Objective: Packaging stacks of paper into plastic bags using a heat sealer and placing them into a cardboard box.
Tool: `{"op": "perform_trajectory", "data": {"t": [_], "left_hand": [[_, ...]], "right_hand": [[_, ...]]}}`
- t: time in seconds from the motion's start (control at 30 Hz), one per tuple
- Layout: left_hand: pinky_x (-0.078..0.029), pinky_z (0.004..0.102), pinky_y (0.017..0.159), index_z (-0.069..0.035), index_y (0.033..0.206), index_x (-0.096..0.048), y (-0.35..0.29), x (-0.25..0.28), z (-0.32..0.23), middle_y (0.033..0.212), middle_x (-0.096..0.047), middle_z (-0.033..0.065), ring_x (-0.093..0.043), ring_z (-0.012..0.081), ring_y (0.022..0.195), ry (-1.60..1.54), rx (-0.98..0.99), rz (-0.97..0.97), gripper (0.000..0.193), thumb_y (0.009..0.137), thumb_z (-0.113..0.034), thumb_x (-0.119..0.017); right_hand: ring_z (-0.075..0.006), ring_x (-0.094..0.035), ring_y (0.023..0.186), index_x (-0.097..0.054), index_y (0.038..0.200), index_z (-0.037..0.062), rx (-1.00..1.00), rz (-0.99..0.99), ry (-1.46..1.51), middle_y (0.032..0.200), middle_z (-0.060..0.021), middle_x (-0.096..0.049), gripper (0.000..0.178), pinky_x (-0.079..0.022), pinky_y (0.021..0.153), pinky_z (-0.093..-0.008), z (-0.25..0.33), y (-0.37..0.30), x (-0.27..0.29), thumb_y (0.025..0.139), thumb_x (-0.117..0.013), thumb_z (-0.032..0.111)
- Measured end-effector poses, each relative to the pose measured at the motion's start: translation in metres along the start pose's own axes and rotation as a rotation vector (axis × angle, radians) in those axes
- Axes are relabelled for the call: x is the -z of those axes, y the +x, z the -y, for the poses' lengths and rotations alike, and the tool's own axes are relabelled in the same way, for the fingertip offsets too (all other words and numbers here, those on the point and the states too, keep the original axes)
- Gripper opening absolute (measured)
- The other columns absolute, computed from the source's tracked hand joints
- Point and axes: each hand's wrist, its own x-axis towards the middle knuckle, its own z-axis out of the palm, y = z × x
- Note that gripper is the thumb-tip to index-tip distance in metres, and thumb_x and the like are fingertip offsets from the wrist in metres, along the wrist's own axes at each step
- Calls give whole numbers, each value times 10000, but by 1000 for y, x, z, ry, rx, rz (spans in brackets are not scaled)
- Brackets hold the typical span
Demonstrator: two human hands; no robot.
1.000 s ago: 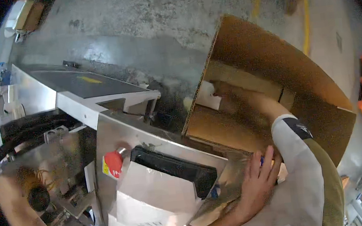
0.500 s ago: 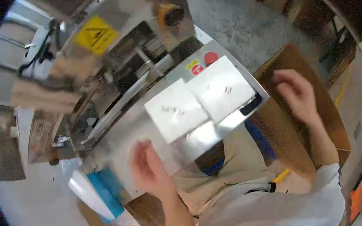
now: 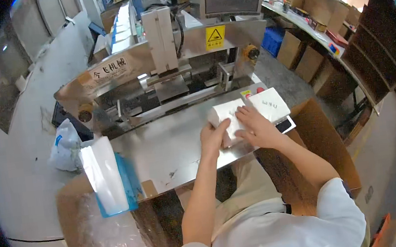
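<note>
Two white block-shaped packs with dark marks on top lie side by side on the metal work table, at its right end. My left hand is closed around the left side of the left white pack, its thumb over the top. My right hand lies across the same pack's top right part, fingers stretched and spread, thumb apart. The right white pack sits beyond my right hand, not visibly held. Undersides of both packs are hidden.
A metal machine with a yellow warning sign stands behind the table. White plastic sheets on a blue backing lie at its left end. A red button is behind the packs. Open cardboard boxes flank me.
Both hands have come inward from either side onto the left pack. My head view has turned and lifted, bringing the machine and screen into sight.
</note>
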Motion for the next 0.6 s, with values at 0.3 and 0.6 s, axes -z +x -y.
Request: {"op": "perform_trajectory", "data": {"t": [0.3,0.6], "left_hand": [[-491,311,927,68,1314,-471,-90,-66,-25,1209,-607,138,-607,192,1065,-245,-146,-2,532,860,-108,-684],[-430,440,1063,-10,1370,-515,-83,-236,57,1348,-576,176,-515,395,1276,738,-433,612,537,916,-234,-694]], "right_hand": [[-223,-465,1330,-290,1525,-29,-461,-88,1252,1438,-132,-500,878,-354,1128,-371,2,-63,68,829,-782,177],[-208,-478,1305,-298,1521,-28,-632,-769,565,1424,-142,-509,844,-388,1093,-341,-179,-185,187,837,-757,154]]}}
